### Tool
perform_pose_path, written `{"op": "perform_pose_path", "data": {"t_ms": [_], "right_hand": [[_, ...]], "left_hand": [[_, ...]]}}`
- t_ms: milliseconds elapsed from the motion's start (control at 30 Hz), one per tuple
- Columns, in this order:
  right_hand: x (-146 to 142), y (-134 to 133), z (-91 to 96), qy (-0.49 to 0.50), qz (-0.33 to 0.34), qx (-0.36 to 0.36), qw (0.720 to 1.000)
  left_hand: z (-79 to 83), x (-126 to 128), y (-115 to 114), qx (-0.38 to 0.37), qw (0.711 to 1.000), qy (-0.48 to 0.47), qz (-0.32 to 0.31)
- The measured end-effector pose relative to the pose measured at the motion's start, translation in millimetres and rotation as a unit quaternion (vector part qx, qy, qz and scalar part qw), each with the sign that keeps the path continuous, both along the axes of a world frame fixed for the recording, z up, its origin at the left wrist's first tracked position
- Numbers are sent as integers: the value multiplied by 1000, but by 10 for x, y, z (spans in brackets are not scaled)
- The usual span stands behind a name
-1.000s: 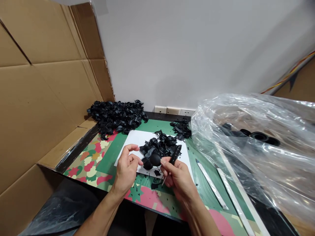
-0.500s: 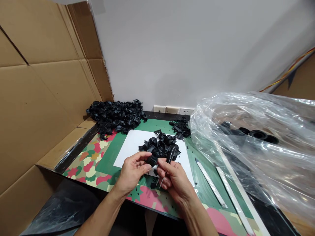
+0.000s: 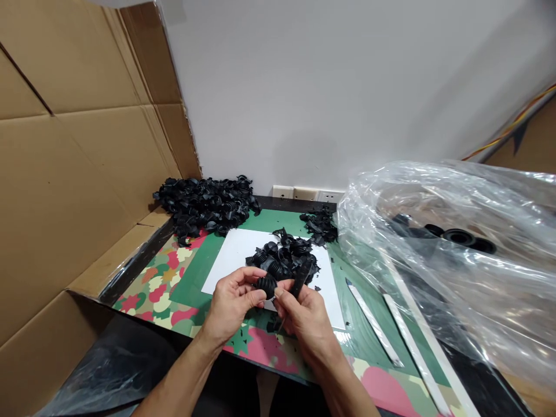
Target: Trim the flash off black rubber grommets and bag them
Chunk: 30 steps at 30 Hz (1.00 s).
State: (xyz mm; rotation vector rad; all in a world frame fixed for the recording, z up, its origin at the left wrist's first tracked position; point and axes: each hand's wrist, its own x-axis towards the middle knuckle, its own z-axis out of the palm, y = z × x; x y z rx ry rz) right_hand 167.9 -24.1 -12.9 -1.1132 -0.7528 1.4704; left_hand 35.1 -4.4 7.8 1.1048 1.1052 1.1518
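Note:
My left hand (image 3: 232,307) pinches a small black ribbed rubber part (image 3: 265,285) just above the near edge of a white sheet (image 3: 232,255). My right hand (image 3: 304,318) is closed round a thin knife with a black handle (image 3: 300,281), and its fingertips touch the same rubber part. Right behind the hands a heap of black rubber parts (image 3: 284,258) lies on the white sheet.
A large pile of black rubber pieces (image 3: 204,205) sits at the back left by the cardboard wall (image 3: 78,156), a smaller pile (image 3: 320,225) at the back. A clear plastic bag (image 3: 452,255) with black parts fills the right. Two white strips (image 3: 369,321) lie on the patterned mat (image 3: 156,284).
My left hand closed on the black rubber part and lifted it towards my right hand. Both hands drew together over the near edge of the white sheet.

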Motion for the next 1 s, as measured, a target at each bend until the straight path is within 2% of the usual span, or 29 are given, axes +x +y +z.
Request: {"op": "perform_pose_path", "data": {"t_ms": [167, 367, 600, 800, 1000], "right_hand": [[7, -8, -19, -4, -12, -1, 1000], [16, 8, -44, -1, -12, -3, 1000], [-15, 6, -49, -5, -7, 5, 1000], [-32, 4, -27, 3, -5, 19, 1000], [-44, 0, 4, 32, -6, -1, 999]], "left_hand": [[25, 13, 3, -16, 1000, -24, 12], [-24, 25, -2, -15, 999, -24, 19], [-45, 64, -30, 49, 998, 2, 40], [-19, 60, -42, 70, 997, 30, 1], [-91, 92, -51, 41, 999, -9, 30]]}}
